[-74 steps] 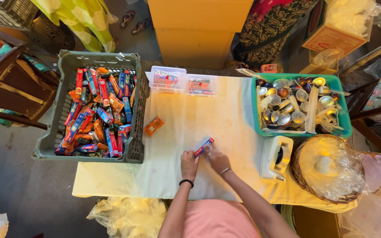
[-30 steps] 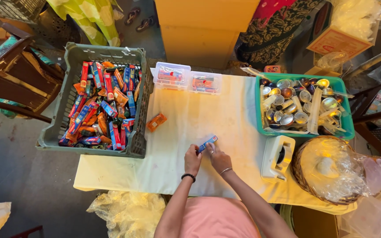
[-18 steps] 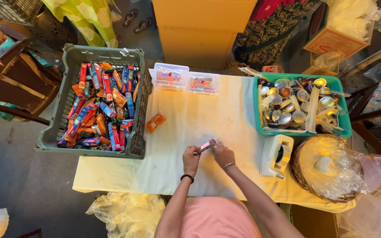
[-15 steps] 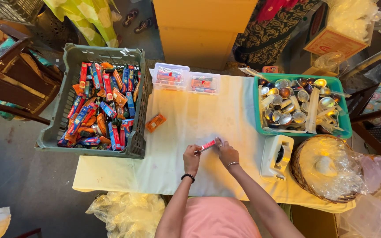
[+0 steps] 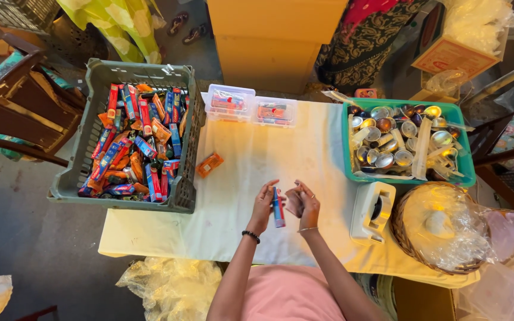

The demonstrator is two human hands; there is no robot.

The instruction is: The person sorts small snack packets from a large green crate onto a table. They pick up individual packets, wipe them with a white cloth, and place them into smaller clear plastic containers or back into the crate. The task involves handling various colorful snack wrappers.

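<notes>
Red-and-blue tube [image 5: 278, 207] stands upright, pinched in the left hand [image 5: 263, 205]; the right hand [image 5: 306, 204] cups something dark, mid-frame over the desk [image 5: 245, 172].

A matt, creased cloth [image 5: 257, 172] in pale yellow covers the counter. On it, left of the cloth's middle, a grey plastic crate [image 5: 84, 160] with lattice walls holds glossy printed cartons [image 5: 132, 142]. At the cloth's right side a smooth green plastic tub [image 5: 466, 172] holds shiny metal cups [image 5: 388, 157]. Below the tub, crinkled clear film [image 5: 447, 229] covers a woven basket [image 5: 400, 226].
</notes>
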